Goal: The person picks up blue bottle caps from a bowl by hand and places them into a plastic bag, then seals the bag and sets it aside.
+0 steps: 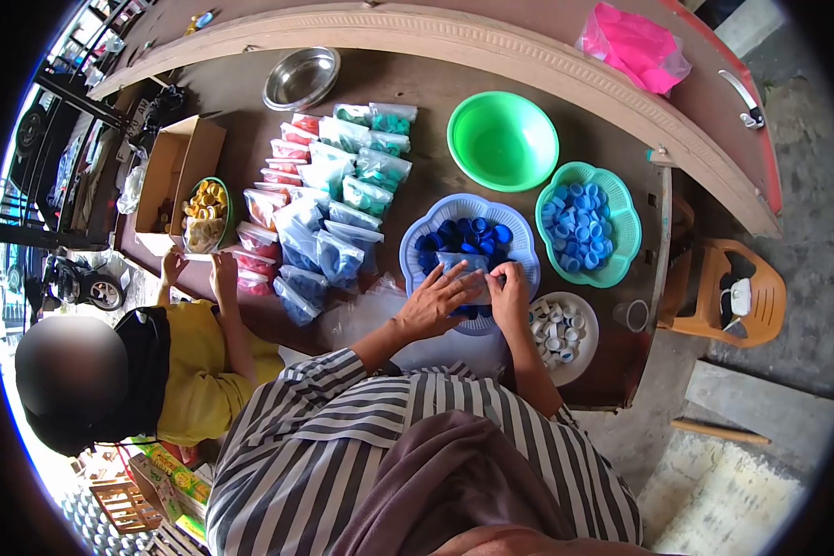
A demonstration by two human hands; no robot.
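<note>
Over the lavender basket (413, 243) of dark blue caps (473, 235), both my hands are at a clear plastic bag (475, 289). My left hand (437, 298) lies across the bag's left side, its fingers spread over it. At the bag's right edge, my right hand (510, 295) pinches the plastic between thumb and fingers. Something blue shows through the bag. Loose clear plastic bags (380, 324) lie just left of and below the basket, partly under my left forearm.
Filled bags (320, 199) lie in rows at left. Around stand a green bowl (503, 142), a teal basket (632, 227) of light blue caps, a white plate (586, 357) of white caps, a clear cup (632, 316), a metal bowl (301, 79) and a cardboard box (181, 167). A co-worker (199, 361) sits at left.
</note>
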